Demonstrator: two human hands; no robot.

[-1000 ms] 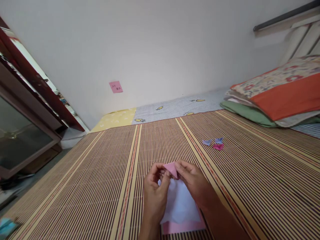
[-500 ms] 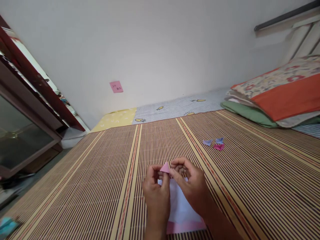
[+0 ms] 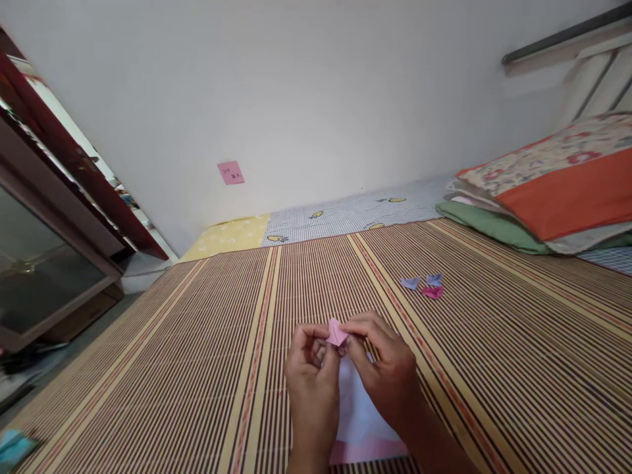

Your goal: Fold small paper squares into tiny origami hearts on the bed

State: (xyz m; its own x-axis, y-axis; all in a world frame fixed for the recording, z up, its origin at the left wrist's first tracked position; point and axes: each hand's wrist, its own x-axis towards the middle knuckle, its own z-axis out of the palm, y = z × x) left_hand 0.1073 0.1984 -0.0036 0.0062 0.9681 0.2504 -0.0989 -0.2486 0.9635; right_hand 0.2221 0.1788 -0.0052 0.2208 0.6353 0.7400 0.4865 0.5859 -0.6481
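A small folded piece of pink paper (image 3: pixel 336 332) is pinched between both hands above the striped mat (image 3: pixel 306 283). My left hand (image 3: pixel 313 378) grips its left side with thumb and forefinger. On the right side, my right hand (image 3: pixel 385 359) pinches the same piece. Below the hands lies a white sheet with a pink lower edge (image 3: pixel 368 451), partly covered by my wrists. Farther out on the mat sit three small folded papers: a pale purple one (image 3: pixel 410 283), a blue one (image 3: pixel 434 280) and a magenta one (image 3: pixel 432 291).
Folded bedding with an orange panel (image 3: pixel 567 191) is stacked at the right. A pink note (image 3: pixel 231 172) is on the wall. Checked and yellow cloth (image 3: pixel 227 234) borders the mat's far edge. Something turquoise (image 3: pixel 14 447) lies at the lower left.
The pink paper has turned from a plain triangle to a diamond-like shape with a central crease showing. My right hand has closed onto its right side, and both hands have shifted slightly right.
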